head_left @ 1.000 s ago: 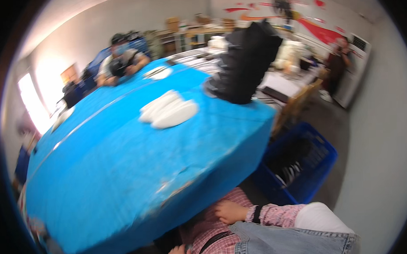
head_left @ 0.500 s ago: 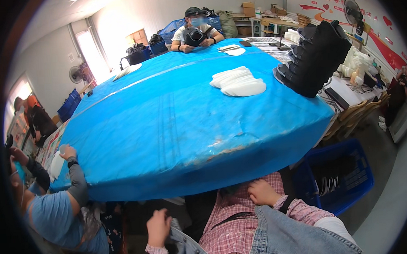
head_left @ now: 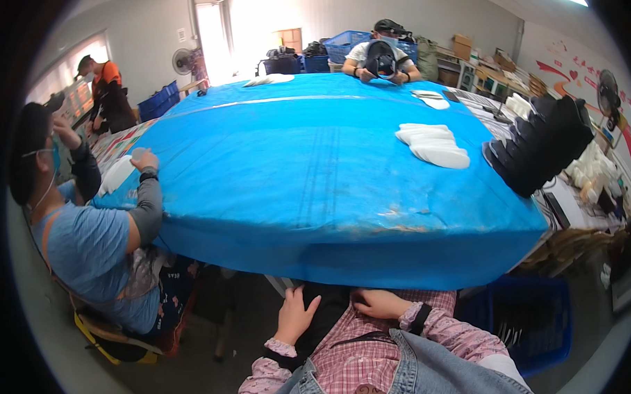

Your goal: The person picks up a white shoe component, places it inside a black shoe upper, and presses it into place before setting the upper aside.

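Note:
My left hand [head_left: 297, 316] lies below the near table edge by my dark-clad leg, its fingers apart and holding nothing I can see. Over my lap, my right hand [head_left: 380, 304] is bent inward beside the pink checked cloth [head_left: 362, 341]. Its fingers curl under, and whatever they may hold is hidden. A table with a blue cover [head_left: 287, 170] spreads out in front of both hands. White flat insole-shaped pieces [head_left: 433, 145] lie overlapped on its right part. At the right corner leans a tall stack of black fabric items [head_left: 543, 144].
A blue crate [head_left: 535, 321] stands on the floor to the right. At the left a co-worker [head_left: 98, 239] holds a pale piece; across the table another person [head_left: 382, 56] handles a black item. More white pieces [head_left: 270, 80] lie at the far edge.
The view has swung left and up. My left hand has moved forward and inward toward the table edge. The right hand has drawn in over my lap, its fingers now more hidden.

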{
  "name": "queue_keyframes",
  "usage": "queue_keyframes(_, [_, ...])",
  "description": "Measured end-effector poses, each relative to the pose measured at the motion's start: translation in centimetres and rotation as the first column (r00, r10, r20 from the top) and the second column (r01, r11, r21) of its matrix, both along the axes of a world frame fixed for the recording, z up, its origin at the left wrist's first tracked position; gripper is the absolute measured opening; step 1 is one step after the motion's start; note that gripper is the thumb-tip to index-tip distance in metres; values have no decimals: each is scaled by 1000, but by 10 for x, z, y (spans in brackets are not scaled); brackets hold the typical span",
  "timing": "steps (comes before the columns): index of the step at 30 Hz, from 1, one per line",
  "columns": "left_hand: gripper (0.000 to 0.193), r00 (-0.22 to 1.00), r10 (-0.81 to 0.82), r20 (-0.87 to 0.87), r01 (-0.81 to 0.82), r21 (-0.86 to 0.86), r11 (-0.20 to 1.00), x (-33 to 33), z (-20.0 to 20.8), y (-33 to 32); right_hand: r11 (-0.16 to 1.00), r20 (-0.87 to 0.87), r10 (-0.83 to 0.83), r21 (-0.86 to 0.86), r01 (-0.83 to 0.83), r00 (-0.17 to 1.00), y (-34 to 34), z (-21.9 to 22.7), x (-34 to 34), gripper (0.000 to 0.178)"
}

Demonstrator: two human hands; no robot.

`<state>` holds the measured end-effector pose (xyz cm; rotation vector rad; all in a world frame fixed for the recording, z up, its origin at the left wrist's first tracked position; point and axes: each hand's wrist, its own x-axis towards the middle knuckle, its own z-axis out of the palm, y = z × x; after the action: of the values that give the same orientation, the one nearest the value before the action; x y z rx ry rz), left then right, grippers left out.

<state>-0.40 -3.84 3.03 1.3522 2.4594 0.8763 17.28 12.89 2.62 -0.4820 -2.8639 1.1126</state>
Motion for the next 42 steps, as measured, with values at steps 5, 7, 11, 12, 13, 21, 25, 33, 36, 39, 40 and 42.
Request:
queue_keyframes(5, [36,997,73,-13,-72,46,996,-12,-18,-16,977,105,73,-209,-49,992,-1,-4,-25,43])
queue_keyframes(7, [22,997,70,46,-73,84,994,-17,-19,-14,966,70,-13,-258,30,997,-3,-4,-30,42])
queue_keyframes(11, [13,998,-5,68,-7,187,982,-10,-24,2,967,168,-12,-248,54,986,-5,-27,-41,35])
queue_keyframes(12, [13,997,-21,68,7,202,979,-8,-25,10,965,98,67,-261,-39,993,-1,-43,-38,32])
queue_keyframes(13, [13,996,-39,78,21,216,976,-3,-29,16,955,36,142,-267,-128,989,-1,-38,-33,30])
queue_keyframes(21, [54,953,-89,-291,126,113,986,-36,-72,40,997,-150,-72,30,77,986,11,16,18,23])
queue_keyframes(25, [19,953,-248,-175,246,-33,969,-39,-60,67,713,-415,-425,395,580,805,57,11,104,13])
queue_keyframes(33, [6,913,-408,-27,408,13,913,-67,-109,84,400,-547,-833,-702,589,-86,66,172,311,25])
queue_keyframes(36, [10,923,-377,81,380,-28,925,-81,-120,83,356,-540,-835,-679,642,-107,60,271,398,31])
queue_keyframes(39, [23,896,-412,-168,425,51,904,-67,-104,109,-143,-231,-966,852,504,117,54,297,501,14])
queue_keyframes(40, [24,905,-417,-87,414,-43,909,-66,-96,113,-182,-343,-938,601,778,45,66,289,494,15])
queue_keyframes(42, [24,907,-410,-93,394,-155,906,-69,-92,110,-117,-318,-947,450,885,37,92,256,468,16])
